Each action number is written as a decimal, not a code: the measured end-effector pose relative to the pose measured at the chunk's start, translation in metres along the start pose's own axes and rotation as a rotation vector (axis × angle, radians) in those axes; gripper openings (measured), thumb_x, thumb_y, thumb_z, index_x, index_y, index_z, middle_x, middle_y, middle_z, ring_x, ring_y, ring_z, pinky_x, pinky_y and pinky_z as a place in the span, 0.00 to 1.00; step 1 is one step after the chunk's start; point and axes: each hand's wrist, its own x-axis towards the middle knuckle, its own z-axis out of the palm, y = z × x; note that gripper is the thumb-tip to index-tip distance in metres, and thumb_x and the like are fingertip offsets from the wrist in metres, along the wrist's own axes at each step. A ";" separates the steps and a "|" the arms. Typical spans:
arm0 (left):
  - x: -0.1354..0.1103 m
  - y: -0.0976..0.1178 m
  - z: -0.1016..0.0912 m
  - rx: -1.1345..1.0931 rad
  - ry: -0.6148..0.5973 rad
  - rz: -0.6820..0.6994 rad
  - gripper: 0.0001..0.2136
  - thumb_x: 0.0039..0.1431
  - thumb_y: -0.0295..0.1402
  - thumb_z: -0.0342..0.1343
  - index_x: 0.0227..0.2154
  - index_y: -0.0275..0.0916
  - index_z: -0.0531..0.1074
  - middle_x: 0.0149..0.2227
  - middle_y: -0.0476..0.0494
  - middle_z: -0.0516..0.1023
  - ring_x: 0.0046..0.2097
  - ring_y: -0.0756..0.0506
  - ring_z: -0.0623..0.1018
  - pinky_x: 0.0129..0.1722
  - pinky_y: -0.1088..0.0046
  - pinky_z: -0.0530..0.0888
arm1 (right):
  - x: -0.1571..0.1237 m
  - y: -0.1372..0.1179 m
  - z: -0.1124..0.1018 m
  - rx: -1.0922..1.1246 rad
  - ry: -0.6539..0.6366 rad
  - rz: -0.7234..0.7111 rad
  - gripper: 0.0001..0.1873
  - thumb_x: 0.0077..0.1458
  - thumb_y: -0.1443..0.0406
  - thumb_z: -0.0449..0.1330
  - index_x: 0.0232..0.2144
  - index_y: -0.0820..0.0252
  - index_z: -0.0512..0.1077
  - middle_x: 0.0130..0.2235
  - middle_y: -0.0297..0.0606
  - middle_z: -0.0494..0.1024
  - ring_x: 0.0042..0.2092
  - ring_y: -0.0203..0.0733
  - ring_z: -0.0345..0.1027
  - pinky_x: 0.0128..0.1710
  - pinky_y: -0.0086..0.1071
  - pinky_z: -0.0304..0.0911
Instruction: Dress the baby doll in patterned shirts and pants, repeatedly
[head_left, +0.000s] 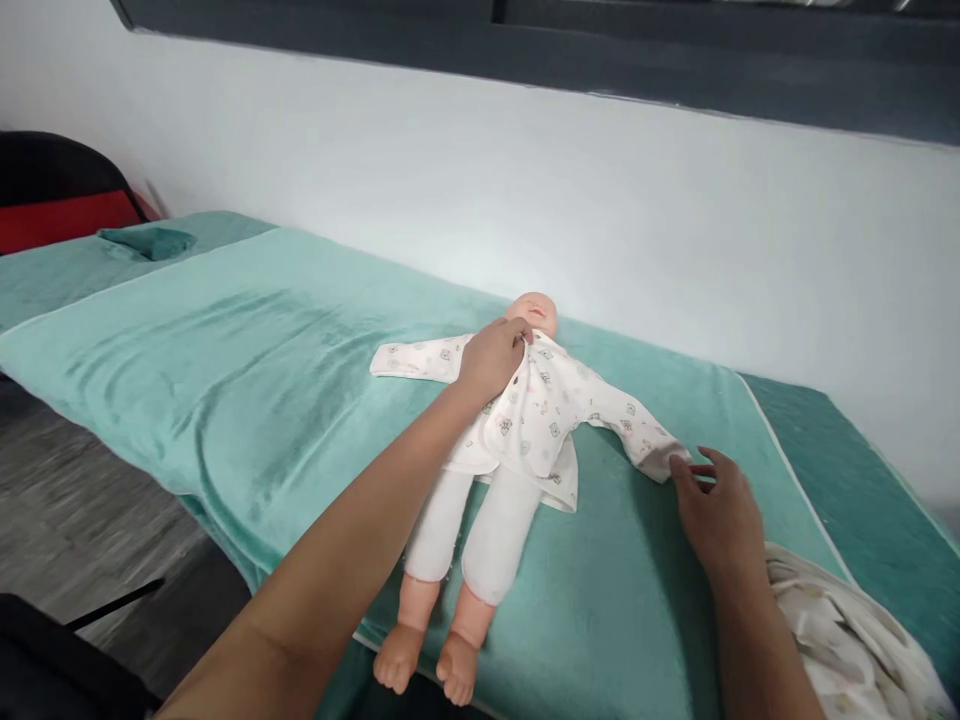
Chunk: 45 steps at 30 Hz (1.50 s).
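Observation:
A baby doll [534, 310] lies on its back on a green-covered bed, its head toward the wall and its bare feet toward me. It wears a white patterned baby jacket [540, 400] with both sleeves spread sideways, above white padded legs [496, 540]. My left hand [495, 355] is closed on the jacket's front edge near the neck, partly hiding the chest. At the right, my right hand [716, 505] pinches the cuff end of the sleeve [649, 440] between thumb and finger. The other sleeve [420, 358] lies flat at the left.
The bed [225, 340] has a light green cover with darker green ends and runs along a white wall [465, 180]. Crumpled white cloth [847, 640] lies by my right forearm. A small green cloth [146, 242] and a red and black chair [64, 195] are at the far left.

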 end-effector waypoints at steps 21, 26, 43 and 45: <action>-0.005 -0.001 0.002 -0.120 0.100 -0.032 0.10 0.66 0.30 0.47 0.39 0.43 0.75 0.42 0.45 0.78 0.42 0.43 0.77 0.44 0.66 0.70 | 0.019 -0.034 0.039 -0.037 0.023 -0.554 0.27 0.66 0.52 0.50 0.59 0.60 0.69 0.63 0.53 0.71 0.67 0.57 0.59 0.67 0.59 0.49; -0.041 0.008 -0.006 -0.168 0.160 0.018 0.09 0.67 0.36 0.50 0.44 0.40 0.72 0.44 0.43 0.78 0.44 0.44 0.77 0.46 0.64 0.73 | 0.017 -0.034 0.043 -0.145 -0.078 -0.494 0.29 0.69 0.54 0.48 0.66 0.57 0.62 0.67 0.50 0.67 0.70 0.58 0.55 0.67 0.69 0.41; -0.139 0.042 -0.001 0.541 -0.173 0.661 0.07 0.61 0.25 0.54 0.35 0.41 0.77 0.61 0.36 0.73 0.69 0.30 0.62 0.68 0.28 0.47 | 0.025 -0.027 0.041 -0.209 -0.066 -0.494 0.33 0.61 0.72 0.45 0.67 0.57 0.61 0.67 0.46 0.68 0.69 0.53 0.57 0.69 0.65 0.44; -0.139 0.040 -0.003 0.522 -0.127 0.664 0.10 0.63 0.23 0.52 0.36 0.42 0.77 0.59 0.37 0.75 0.68 0.32 0.64 0.68 0.30 0.49 | 0.033 -0.026 0.041 -0.214 -0.058 -0.470 0.33 0.60 0.73 0.44 0.67 0.58 0.62 0.66 0.47 0.69 0.69 0.53 0.58 0.69 0.65 0.44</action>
